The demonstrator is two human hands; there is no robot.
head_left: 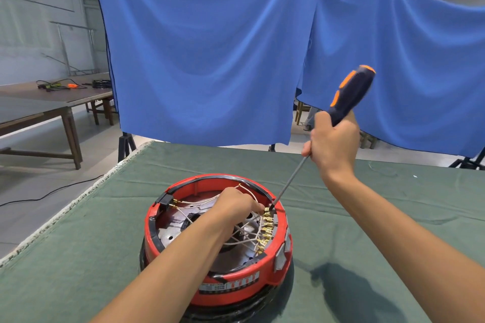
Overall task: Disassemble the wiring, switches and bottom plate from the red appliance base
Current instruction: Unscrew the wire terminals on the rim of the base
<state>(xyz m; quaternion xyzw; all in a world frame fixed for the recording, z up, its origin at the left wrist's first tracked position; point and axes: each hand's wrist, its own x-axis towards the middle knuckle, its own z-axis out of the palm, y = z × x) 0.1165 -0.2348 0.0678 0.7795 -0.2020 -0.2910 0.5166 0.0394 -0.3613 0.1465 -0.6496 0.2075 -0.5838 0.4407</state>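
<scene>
Two bare hands work over a round red plastic appliance base (217, 241), which sits upside down on the green cloth-covered desk (367, 204). Reaching inside, the left hand (236, 204) pinches the white wiring (244, 236) beside a row of brass terminals (266, 231). Fingers of the right hand (333, 144) curl round a dark blue and orange screwdriver (349, 97), whose tip meets the topmost terminal.

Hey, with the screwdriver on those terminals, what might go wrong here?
The screwdriver tip sits right beside the left hand's fingers at the top brass terminal; a slip might jab them. Prying might also bend the terminal or tear its thin white wire. The red base is unclamped and may shift.
</scene>
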